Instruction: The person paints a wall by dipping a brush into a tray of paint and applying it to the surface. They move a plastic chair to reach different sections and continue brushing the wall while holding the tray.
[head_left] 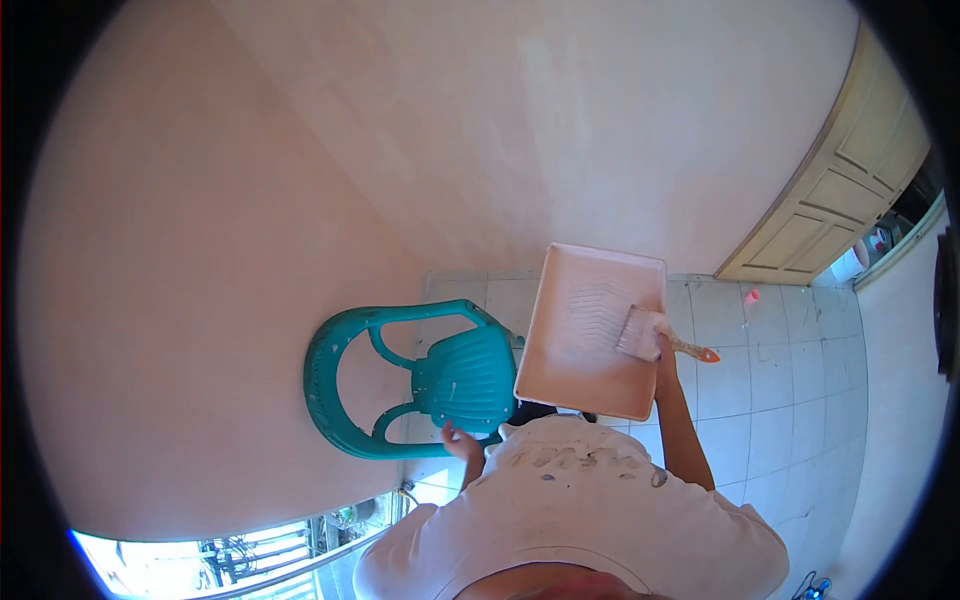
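My right hand (pixel 664 356) grips a wide paintbrush (pixel 640 333) with a wooden, orange-tipped handle. Its pale bristles rest on the ribbed slope of a paint tray (pixel 575 375) coated in pale pinkish paint. The tray lies beside and partly over the seat of a teal plastic chair (pixel 463 378). My left hand (pixel 461 441) is at the near edge of the chair seat with its fingers curled. Whether it grips the chair is unclear. My white, paint-marked shirt (pixel 575 500) fills the bottom of the view.
A pale pink wall (pixel 400 150) rises ahead and to the left. The floor (pixel 770 400) has grey-white tiles, with a small pink object (pixel 751 296) on it. A cream panelled door (pixel 840 190) stands at the right. A railing (pixel 270 560) shows bottom left.
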